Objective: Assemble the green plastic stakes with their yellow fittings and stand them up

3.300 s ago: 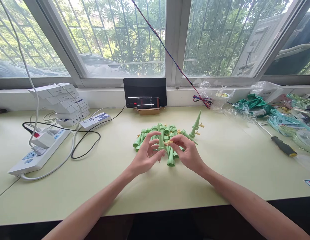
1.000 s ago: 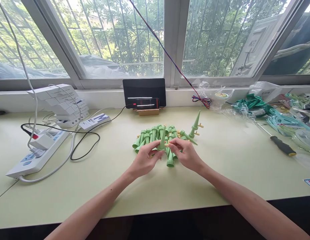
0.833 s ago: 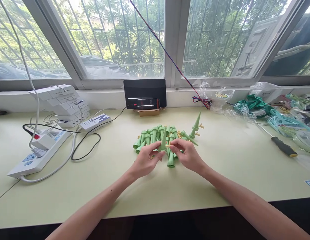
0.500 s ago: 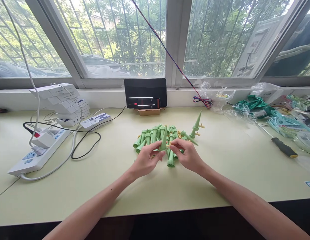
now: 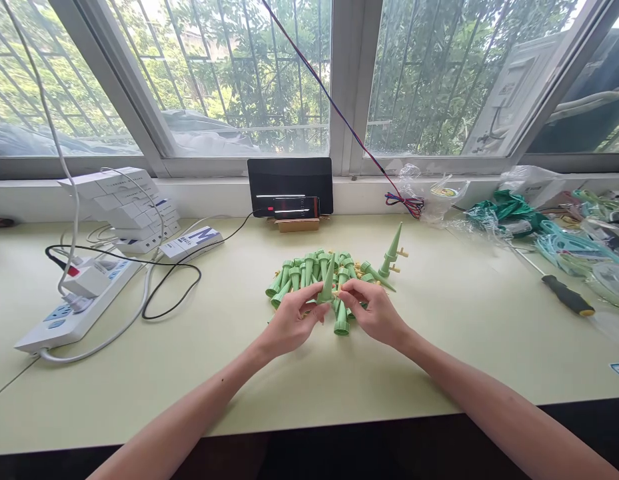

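Observation:
My left hand (image 5: pixel 295 317) is closed around the base of a green plant-watering spike (image 5: pixel 328 280), whose tapered tip points up and leans slightly right. At the spike's right side, my right hand (image 5: pixel 373 311) pinches a small yellow valve (image 5: pixel 340 291) between thumb and fingers. Fingers partly hide where valve and spike meet. Behind and beneath both hands lies a pile of similar green spikes (image 5: pixel 289 275), one with its round open end (image 5: pixel 342 328) facing me. To the right of the pile, two joined spikes with yellow valves (image 5: pixel 390 252) stand upright.
A power strip (image 5: pixel 79 300) with cables and stacked white boxes (image 5: pixel 132 207) occupies the left. A tablet (image 5: pixel 289 175) leans at the back, with a phone (image 5: pixel 296 207) before it. On the right are a screwdriver (image 5: pixel 566 295) and plastic-bagged items (image 5: pixel 509 213).
The spike in my left hand has tilted very slightly to the right. Both hands keep nearly the same place and hold.

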`<state>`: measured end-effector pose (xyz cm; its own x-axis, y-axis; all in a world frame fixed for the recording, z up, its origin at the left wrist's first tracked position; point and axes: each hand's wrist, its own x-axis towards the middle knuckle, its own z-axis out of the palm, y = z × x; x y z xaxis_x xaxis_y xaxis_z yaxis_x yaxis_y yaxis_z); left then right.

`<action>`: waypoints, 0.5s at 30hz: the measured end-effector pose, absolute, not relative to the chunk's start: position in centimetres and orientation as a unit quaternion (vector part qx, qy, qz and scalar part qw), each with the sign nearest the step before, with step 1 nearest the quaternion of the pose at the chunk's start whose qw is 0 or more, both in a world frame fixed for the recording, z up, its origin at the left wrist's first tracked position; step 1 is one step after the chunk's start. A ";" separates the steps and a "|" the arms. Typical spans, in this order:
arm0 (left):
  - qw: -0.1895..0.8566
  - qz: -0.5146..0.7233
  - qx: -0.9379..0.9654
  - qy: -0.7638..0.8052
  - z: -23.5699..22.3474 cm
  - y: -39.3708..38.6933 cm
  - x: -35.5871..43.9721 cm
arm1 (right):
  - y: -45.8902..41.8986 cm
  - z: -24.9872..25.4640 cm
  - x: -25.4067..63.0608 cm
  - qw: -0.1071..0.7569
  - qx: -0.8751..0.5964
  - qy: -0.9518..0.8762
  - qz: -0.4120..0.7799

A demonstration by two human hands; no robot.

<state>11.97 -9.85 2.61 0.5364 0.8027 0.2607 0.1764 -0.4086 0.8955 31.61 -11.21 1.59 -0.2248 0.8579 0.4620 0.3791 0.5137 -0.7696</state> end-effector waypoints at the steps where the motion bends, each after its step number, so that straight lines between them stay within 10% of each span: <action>1: 0.438 0.358 0.761 0.319 2.6 -9.9 12.0 | -11.2 1.6 31.6 0.466 -0.416 -0.736 0.261; 15: 0.428 0.364 0.760 0.327 2.7 -9.9 12.0 | -11.2 1.6 31.5 0.451 -0.418 -0.748 0.250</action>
<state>12.02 -9.91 2.67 0.5217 0.8079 0.2743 0.1850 -0.4210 0.8880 31.50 -11.19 1.60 -0.2432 0.8509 0.4656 0.4005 0.5253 -0.7508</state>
